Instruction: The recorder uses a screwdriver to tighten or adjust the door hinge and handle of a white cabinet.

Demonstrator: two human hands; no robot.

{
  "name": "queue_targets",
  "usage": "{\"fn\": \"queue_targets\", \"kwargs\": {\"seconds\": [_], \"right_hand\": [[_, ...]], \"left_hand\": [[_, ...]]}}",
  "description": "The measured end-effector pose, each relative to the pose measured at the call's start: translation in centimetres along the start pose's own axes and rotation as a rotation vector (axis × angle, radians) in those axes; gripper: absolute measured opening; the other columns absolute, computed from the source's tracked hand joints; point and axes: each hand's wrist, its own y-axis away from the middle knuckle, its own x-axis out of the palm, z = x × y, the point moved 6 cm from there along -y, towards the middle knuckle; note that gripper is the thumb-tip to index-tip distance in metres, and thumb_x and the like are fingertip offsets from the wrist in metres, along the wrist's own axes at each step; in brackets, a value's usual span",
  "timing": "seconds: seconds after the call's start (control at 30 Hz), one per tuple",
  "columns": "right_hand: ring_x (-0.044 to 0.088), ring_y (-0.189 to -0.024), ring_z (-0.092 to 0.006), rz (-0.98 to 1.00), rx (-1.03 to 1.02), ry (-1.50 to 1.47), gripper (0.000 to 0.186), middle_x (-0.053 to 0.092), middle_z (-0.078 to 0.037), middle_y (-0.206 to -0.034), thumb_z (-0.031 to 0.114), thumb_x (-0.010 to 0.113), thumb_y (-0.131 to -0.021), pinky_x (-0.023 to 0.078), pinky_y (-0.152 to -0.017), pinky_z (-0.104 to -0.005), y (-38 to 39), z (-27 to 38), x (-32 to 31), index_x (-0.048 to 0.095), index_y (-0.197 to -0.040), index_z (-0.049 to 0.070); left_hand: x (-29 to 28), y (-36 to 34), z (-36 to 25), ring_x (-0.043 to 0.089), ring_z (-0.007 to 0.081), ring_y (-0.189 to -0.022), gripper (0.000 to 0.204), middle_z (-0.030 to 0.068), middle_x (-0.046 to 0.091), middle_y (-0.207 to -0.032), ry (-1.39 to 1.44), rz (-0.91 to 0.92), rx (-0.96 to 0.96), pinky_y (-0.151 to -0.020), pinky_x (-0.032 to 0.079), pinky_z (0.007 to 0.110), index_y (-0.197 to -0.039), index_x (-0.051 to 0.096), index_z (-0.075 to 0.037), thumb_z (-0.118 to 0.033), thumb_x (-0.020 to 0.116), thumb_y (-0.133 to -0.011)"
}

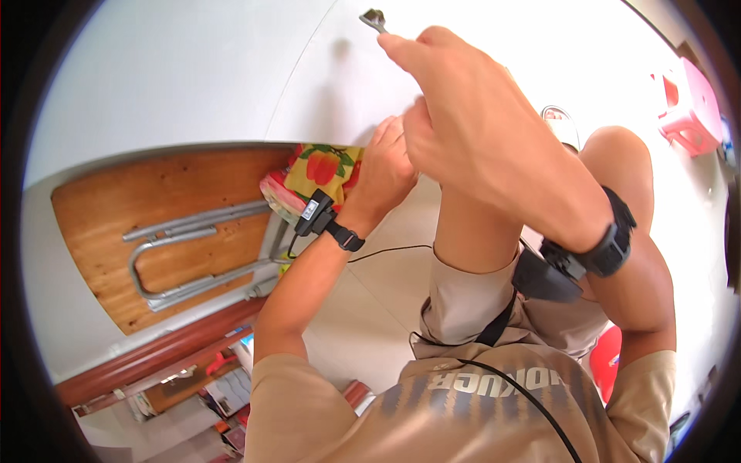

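My right hand (478, 127) is raised in front of a white surface (208, 85), its fingers closed round a grey metal tool. Only the head of this metal tool (373, 18) shows, with a dark part at its tip; the handle is hidden in the hand, and the exact kind is unclear. My left hand (386, 174) is just below and left of the right one, at the lower edge of the white surface. Its fingers are curled and partly covered by the right hand, so what they hold cannot be made out. Both wrists wear black strapped devices.
A wooden board with folded metal legs (170, 224) stands at the left. Beside my left wrist sits a yellow bag with a red fruit print (320, 170). A pink plastic stool (689, 108) is at the far right. A black cable (390, 251) runs past my knee.
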Motion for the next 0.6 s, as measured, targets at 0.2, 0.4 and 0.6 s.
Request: {"fn": "queue_targets", "kwargs": {"seconds": [0.2, 0.4, 0.6], "right_hand": [[0.063, -0.090, -0.0462, 0.317, -0.077, 0.081, 0.052, 0.060, -0.027, -0.116, -0.008, 0.055, -0.078, 0.053, -0.079, -0.0462, 1.3, 1.9, 5.1, 0.057, -0.130, -0.006], [0.066, -0.072, -0.0406, 0.119, -0.278, 0.115, 0.025, 0.062, -0.024, -0.085, 0.000, 0.065, -0.075, 0.053, -0.061, -0.0435, 1.6, 1.5, 6.2, 0.060, -0.097, -0.009], [0.066, -0.060, -0.0238, 0.030, -0.047, 0.285, 0.028, 0.072, -0.021, -0.082, 0.008, 0.057, -0.089, 0.052, -0.064, -0.0329, -0.9, 2.2, 5.2, 0.072, -0.109, -0.004]], "left_hand": [[1.0, 4.0, -2.3, 0.060, 0.0330, -0.114, 0.034, 0.0197, 0.063, -0.122, 0.629, -0.057, -0.733, -0.096, 0.048, 0.043, -0.115, 0.066, 0.001, -0.014, 0.067, -0.085], [7.2, 9.8, -1.7, 0.062, 0.0315, -0.094, 0.004, 0.0116, 0.064, -0.083, 0.118, -0.121, -0.387, -0.089, 0.049, 0.043, -0.075, 0.062, -0.005, -0.008, 0.064, -0.076], [7.4, 12.4, 0.0, 0.063, 0.0305, -0.095, 0.007, 0.0112, 0.066, -0.088, 0.108, -0.158, -0.526, -0.084, 0.050, 0.042, -0.081, 0.065, -0.004, -0.006, 0.071, -0.079]]}}
